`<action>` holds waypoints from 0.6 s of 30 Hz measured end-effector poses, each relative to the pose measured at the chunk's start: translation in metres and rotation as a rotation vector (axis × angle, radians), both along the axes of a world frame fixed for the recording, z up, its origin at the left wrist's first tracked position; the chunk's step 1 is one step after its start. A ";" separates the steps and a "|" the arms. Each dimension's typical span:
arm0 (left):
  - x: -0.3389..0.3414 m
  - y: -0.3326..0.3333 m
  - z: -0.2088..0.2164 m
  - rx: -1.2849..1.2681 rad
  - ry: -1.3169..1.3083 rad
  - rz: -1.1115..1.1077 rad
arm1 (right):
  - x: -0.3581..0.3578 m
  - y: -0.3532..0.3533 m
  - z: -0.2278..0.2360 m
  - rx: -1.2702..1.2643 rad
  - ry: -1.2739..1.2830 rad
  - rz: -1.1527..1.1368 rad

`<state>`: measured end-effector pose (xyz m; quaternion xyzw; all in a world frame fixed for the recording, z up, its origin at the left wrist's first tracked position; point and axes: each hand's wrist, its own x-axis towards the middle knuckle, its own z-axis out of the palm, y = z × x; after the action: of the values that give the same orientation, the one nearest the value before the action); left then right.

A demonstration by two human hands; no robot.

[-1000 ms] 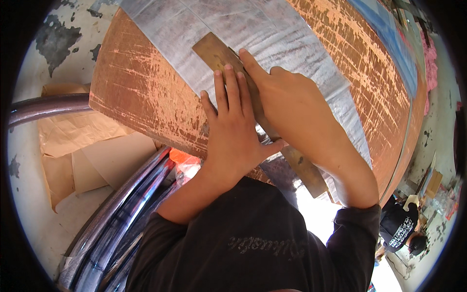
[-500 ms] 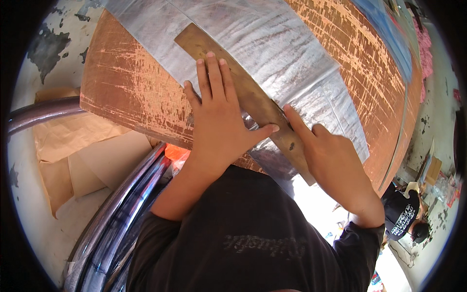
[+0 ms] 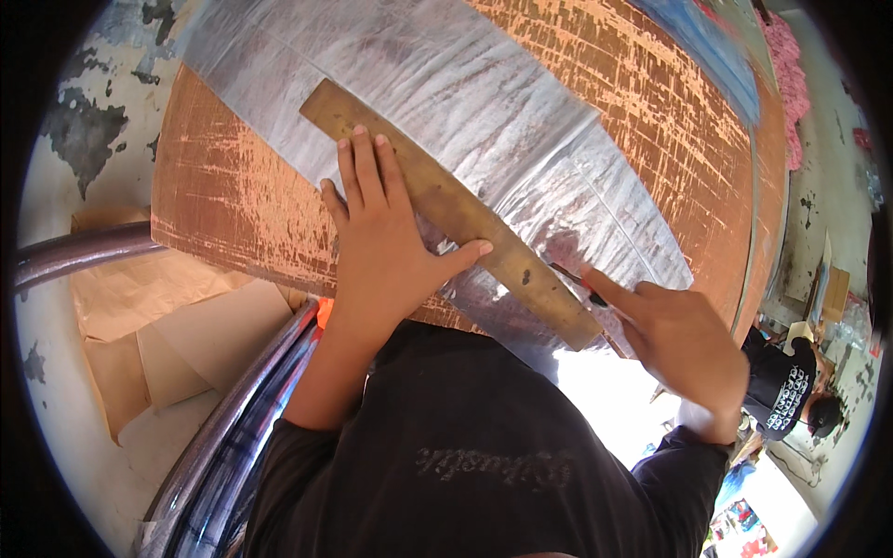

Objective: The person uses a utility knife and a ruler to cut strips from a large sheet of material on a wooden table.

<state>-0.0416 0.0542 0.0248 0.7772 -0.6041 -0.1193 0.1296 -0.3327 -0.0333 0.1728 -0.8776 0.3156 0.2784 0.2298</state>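
Observation:
A flat brownish straightedge (image 3: 445, 200) lies slantwise across a silvery, translucent plastic sheet (image 3: 409, 56). My left hand (image 3: 377, 256) is spread flat, its fingertips and thumb pressing on the straightedge. Beyond the straightedge's right edge, near its lower end, my right hand (image 3: 693, 339) is closed around a slim cutter knife (image 3: 569, 276). The blade points up and left, close to the sheet; whether it touches is unclear. Most of the handle is hidden inside my fingers.
Under the sheet is a worn brown tabletop (image 3: 242, 177) with scratched patches. Shiny dark rolls (image 3: 219, 423) stand at lower left, near brown paper (image 3: 186, 358). Blue film (image 3: 712, 46) lies at the far right edge. Another person (image 3: 786, 386) is at right.
My right hand has moved right and toward me, away from the straightedge, and the knife blade now shows. My left hand stays on the straightedge; the whole view has shifted slightly.

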 end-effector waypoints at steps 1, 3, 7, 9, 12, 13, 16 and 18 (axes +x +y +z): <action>0.000 0.001 0.001 0.002 0.004 0.000 | -0.003 -0.005 0.000 -0.039 -0.155 -0.055; 0.001 0.001 0.000 -0.025 0.013 -0.007 | -0.008 -0.012 -0.005 -0.113 -0.460 -0.168; 0.001 0.002 -0.002 -0.046 0.021 -0.016 | 0.037 -0.016 -0.077 -0.332 -0.678 -0.507; 0.003 0.006 -0.009 -0.073 0.017 -0.014 | 0.062 -0.031 -0.093 -0.298 -0.686 -0.529; 0.003 0.010 -0.011 -0.087 0.037 -0.026 | 0.076 -0.050 -0.120 -0.332 -0.708 -0.480; 0.004 0.012 -0.011 -0.087 0.045 -0.027 | 0.077 -0.053 -0.126 -0.353 -0.720 -0.446; 0.008 0.019 -0.012 -0.079 0.055 -0.021 | 0.079 -0.060 -0.131 -0.333 -0.761 -0.461; 0.009 0.020 -0.013 -0.081 0.044 -0.024 | 0.081 -0.064 -0.123 -0.298 -0.704 -0.499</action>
<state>-0.0328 0.0743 0.0118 0.7611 -0.6149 -0.1133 0.1727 -0.2513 -0.0968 0.0494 -0.8393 0.4569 -0.1490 0.2542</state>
